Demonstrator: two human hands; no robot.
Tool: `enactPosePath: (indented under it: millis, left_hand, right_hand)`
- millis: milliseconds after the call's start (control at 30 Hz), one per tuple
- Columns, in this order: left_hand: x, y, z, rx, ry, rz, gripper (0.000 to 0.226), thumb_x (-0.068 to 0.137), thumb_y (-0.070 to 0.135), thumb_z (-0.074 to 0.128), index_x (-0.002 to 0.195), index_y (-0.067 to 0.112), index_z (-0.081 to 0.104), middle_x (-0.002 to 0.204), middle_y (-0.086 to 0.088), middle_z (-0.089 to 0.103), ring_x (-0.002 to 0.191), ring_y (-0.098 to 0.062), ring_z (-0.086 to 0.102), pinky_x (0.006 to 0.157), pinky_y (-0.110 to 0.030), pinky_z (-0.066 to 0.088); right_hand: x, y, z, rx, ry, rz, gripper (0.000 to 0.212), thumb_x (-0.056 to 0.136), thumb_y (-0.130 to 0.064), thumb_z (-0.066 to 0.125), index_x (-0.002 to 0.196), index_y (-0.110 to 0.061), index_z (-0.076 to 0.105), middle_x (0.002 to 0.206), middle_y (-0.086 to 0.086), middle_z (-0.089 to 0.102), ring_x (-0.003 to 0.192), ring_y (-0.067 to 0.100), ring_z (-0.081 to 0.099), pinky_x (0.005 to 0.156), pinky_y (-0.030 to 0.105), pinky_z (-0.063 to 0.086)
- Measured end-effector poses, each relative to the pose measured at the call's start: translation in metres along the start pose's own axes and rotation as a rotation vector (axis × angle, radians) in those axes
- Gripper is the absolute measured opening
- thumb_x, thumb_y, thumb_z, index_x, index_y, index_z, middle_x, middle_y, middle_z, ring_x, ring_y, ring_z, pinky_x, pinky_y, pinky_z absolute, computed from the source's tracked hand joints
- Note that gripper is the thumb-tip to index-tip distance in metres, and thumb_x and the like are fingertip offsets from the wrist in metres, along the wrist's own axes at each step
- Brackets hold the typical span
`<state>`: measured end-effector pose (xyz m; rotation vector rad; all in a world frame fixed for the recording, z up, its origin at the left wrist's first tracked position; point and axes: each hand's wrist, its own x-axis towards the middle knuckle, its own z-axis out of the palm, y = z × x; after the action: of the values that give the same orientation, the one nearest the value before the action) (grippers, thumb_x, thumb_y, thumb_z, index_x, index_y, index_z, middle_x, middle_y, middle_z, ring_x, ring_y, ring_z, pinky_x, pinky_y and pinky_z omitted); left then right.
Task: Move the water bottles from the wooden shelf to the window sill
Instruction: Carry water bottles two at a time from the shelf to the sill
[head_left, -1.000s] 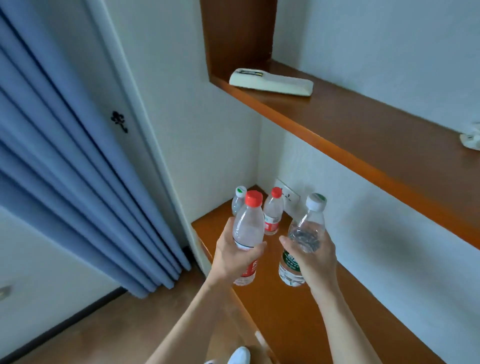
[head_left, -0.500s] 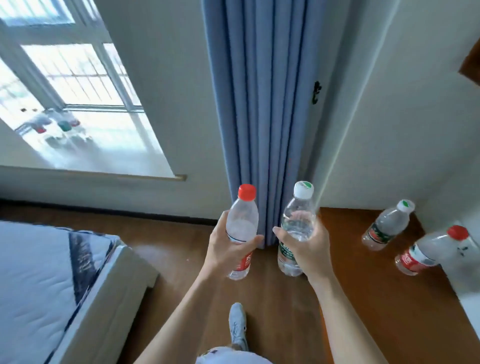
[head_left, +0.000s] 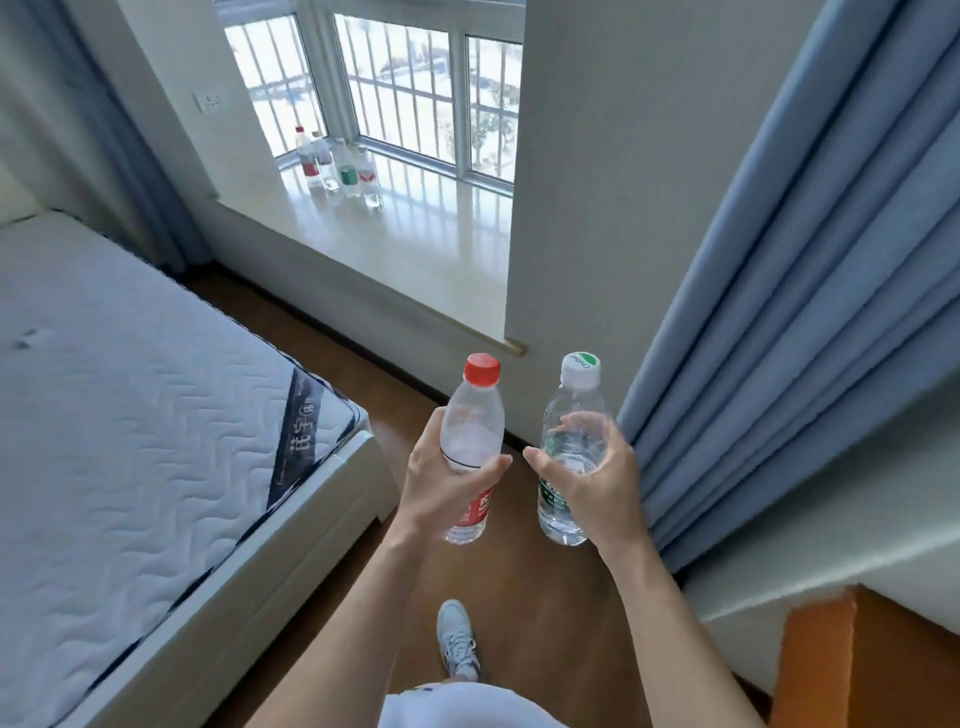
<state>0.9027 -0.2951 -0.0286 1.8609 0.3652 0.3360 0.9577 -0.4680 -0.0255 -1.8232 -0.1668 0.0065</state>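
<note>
My left grip (head_left: 447, 488) is wrapped round the waist of the red-cap bottle (head_left: 474, 415), thumb across the front. My right grip (head_left: 602, 483) holds the white-cap bottle (head_left: 574, 397) the same way, its fingers showing through the clear plastic. Both bottles are upright, near each other but not touching, and hang over the floor (head_left: 519, 597) between the bed (head_left: 130, 389) on my left and the curtain (head_left: 779, 312) on my right. A corner of the shelf (head_left: 872, 665) shows at the lower right. The sill (head_left: 415, 249) lies ahead and to the left, well apart from my two bottles, with a cluster (head_left: 337, 166) of bottles standing at its far corner by the window. I judge this to be the carry leg. To do it well I would keep both bottles vertical and apart, steer left of the wall pier, and aim for bare sill just beside the cluster, not into it. I would seat each base flat before loosening either grip, one bottle at a time, since a nudge could topple the light ones already there.
</note>
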Motion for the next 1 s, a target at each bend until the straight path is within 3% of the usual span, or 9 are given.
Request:
enactPosePath:
  millis: [133, 333, 600, 800, 933, 1000]
  left_hand:
    - [0.070, -0.010, -0.021, -0.008, 0.054, -0.034, 0.047, 0.069, 0.031, 0.087, 0.103, 0.036, 0.054, 0.094, 0.007, 0.065, 0.087, -0.005, 0.066, 0.076, -0.027, 0.056]
    - [0.180, -0.023, -0.059, 0.039, 0.115, -0.016, 0.058, 0.060, 0.052, 0.081, 0.109, 0.035, 0.053, 0.097, 0.009, 0.065, 0.093, -0.011, 0.066, 0.080, -0.041, 0.059]
    - [0.269, -0.047, -0.104, 0.068, 0.212, -0.044, 0.055, 0.059, 0.049, 0.080, 0.106, 0.036, 0.054, 0.096, 0.007, 0.064, 0.093, -0.016, 0.065, 0.079, -0.044, 0.058]
    - [0.324, -0.067, -0.131, 0.099, 0.300, -0.082, 0.053, 0.067, 0.036, 0.086, 0.103, 0.045, 0.048, 0.097, 0.014, 0.060, 0.094, 0.001, 0.059, 0.073, -0.015, 0.050]
    - [0.365, -0.078, -0.147, 0.126, 0.360, -0.124, 0.057, 0.069, 0.035, 0.086, 0.110, 0.039, 0.047, 0.101, 0.013, 0.058, 0.098, -0.008, 0.060, 0.070, -0.010, 0.050]
    - [0.396, -0.081, -0.154, 0.136, 0.416, -0.137, 0.061, 0.070, 0.031, 0.086, 0.114, 0.039, 0.044, 0.104, 0.014, 0.056, 0.100, -0.008, 0.058, 0.066, -0.003, 0.045]
  right_hand:
    - [0.069, -0.012, 0.046, -0.024, -0.054, -0.042, 0.048, 0.065, -0.033, 0.093, 0.101, -0.027, 0.061, 0.099, -0.004, 0.070, 0.088, 0.010, 0.070, 0.077, 0.027, 0.058]
    - [0.166, -0.029, 0.112, -0.003, -0.075, -0.055, 0.055, 0.057, -0.055, 0.085, 0.099, -0.030, 0.060, 0.097, -0.009, 0.070, 0.087, 0.008, 0.070, 0.077, 0.031, 0.059]
    - [0.246, -0.024, 0.188, 0.021, -0.155, -0.032, 0.048, 0.062, -0.029, 0.094, 0.097, -0.026, 0.062, 0.097, -0.007, 0.071, 0.086, 0.007, 0.071, 0.077, 0.028, 0.058]
    - [0.306, -0.025, 0.246, 0.015, -0.268, -0.048, 0.048, 0.062, -0.037, 0.093, 0.097, -0.031, 0.061, 0.097, -0.012, 0.069, 0.086, 0.005, 0.070, 0.076, 0.029, 0.059]
    - [0.355, -0.031, 0.284, 0.011, -0.360, -0.090, 0.052, 0.059, -0.054, 0.087, 0.097, -0.033, 0.058, 0.096, -0.012, 0.070, 0.088, 0.008, 0.071, 0.077, 0.034, 0.059]
    - [0.390, -0.033, 0.307, 0.005, -0.404, -0.112, 0.052, 0.060, -0.050, 0.089, 0.097, -0.030, 0.058, 0.095, -0.012, 0.069, 0.086, 0.006, 0.070, 0.077, 0.033, 0.059]
